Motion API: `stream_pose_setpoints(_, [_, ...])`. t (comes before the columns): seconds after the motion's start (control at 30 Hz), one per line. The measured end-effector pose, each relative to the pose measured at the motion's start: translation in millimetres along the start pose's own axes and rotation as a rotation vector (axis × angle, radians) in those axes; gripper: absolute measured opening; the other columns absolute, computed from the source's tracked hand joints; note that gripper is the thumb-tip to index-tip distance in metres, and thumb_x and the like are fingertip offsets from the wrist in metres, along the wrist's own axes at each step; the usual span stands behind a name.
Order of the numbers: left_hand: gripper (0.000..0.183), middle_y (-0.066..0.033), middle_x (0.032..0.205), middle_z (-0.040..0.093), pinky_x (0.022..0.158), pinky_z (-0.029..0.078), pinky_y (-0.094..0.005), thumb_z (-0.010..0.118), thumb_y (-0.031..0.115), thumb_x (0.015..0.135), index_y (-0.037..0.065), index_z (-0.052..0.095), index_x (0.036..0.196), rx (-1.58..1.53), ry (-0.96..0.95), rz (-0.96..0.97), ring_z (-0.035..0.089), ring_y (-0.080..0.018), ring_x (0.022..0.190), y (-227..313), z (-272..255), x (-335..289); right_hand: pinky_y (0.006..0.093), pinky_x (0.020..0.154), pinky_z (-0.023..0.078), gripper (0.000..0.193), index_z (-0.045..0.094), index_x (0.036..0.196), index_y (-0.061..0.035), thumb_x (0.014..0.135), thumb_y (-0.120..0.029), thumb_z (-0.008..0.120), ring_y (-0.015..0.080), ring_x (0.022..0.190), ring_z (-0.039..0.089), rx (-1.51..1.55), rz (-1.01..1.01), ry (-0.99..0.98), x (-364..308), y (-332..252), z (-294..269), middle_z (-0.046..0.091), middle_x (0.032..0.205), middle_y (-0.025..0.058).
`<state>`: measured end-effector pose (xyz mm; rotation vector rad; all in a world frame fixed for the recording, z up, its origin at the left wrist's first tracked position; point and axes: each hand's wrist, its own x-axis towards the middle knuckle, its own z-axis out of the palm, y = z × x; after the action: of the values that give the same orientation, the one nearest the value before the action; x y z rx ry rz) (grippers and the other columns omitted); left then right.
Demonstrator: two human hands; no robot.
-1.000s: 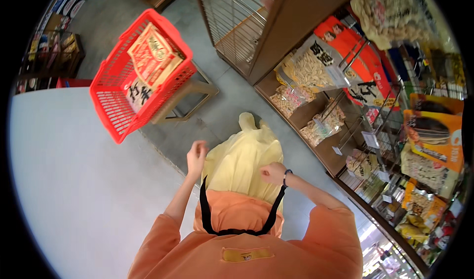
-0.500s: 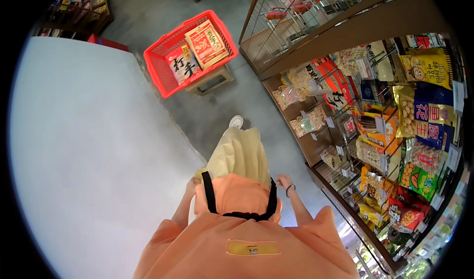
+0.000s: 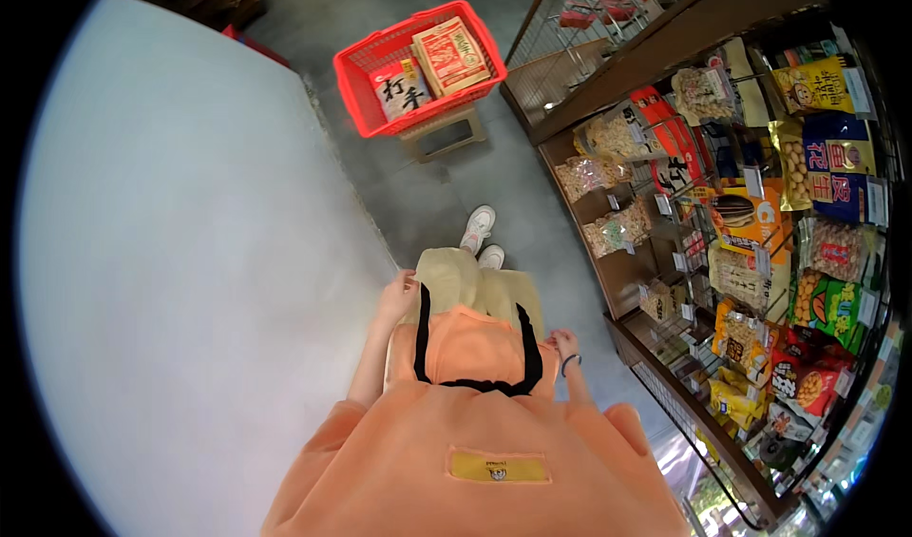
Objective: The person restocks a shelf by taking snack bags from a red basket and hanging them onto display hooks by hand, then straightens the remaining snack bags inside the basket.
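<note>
My left hand (image 3: 399,296) hangs beside the yellowish trousers (image 3: 449,269), its loosely bent fingers near the cloth, with nothing visible in it. On the other side my right hand (image 3: 561,341), with a dark band (image 3: 571,358) round the wrist, hangs low by the hip. Its fingers are slightly curled and partly turned from view; no object shows in it. Ahead, a red plastic basket (image 3: 356,109) rests on a beige stool (image 3: 478,126). Inside lie a white-and-red packet (image 3: 401,90) with dark lettering and a tan-and-red package (image 3: 451,57). Neither hand touches the basket.
A large pale flat surface (image 3: 199,223) fills the left. Along the right runs a brown shelf unit (image 3: 608,280) with bagged nuts (image 3: 617,228), snack packets (image 3: 746,219) and wire dividers. Grey floor (image 3: 532,185) lies between, with my white shoes (image 3: 480,223) on it.
The basket and stool now appear higher and further right in view. A second shoe has come into sight. Both hands have shifted slightly right in the picture, the left one also upward.
</note>
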<state>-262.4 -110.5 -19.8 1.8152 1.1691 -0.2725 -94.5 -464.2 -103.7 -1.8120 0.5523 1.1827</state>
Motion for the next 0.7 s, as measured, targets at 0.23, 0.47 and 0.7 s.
stream_pose_setpoints(0.23, [0.035, -0.0161, 0.091, 0.058, 0.073, 0.043, -0.0399, 0.05, 0.024, 0.076, 0.007, 0.048, 0.107, 0.186, -0.025, 0.051, 0.054, -0.0329, 0.086, -4.5, -4.8, -33.6, 0.0294, 0.058, 0.048, 0.021, 0.052, 0.096, -0.003, 0.081, -0.016, 0.046, 0.019, 0.068, 0.059, -0.081, 0.141, -0.015, 70.7, 5.5, -12.6, 0.06, 0.077, 0.011])
stream_pose_setpoints(0.47, [0.038, -0.0152, 0.093, 0.058, 0.074, 0.043, -0.0395, 0.048, 0.027, 0.076, 0.007, 0.046, 0.108, 0.287, 0.0, 0.014, 0.053, -0.031, 0.089, -34.2, -56.2, -5.0, 0.0321, 0.063, 0.049, 0.023, 0.052, 0.098, -0.0031, 0.081, -0.019, 0.048, 0.0179, 0.073, 0.059, -0.051, -0.083, -0.022, 64.2, -41.3, 64.1, 0.06, 0.087, 0.0117])
stream_pose_setpoints(0.7, [0.035, -0.0132, 0.098, 0.056, 0.077, 0.042, -0.0386, 0.05, 0.027, 0.077, 0.009, 0.047, 0.107, 0.143, 0.056, 0.121, 0.051, -0.0294, 0.093, -45.3, -116.8, 57.9, 0.0323, 0.068, 0.046, 0.025, 0.054, 0.1, -0.005, 0.08, -0.02, 0.051, 0.0212, 0.081, 0.057, -0.194, 0.099, 0.101, 54.9, -51.4, 117.3, 0.06, 0.089, 0.0097])
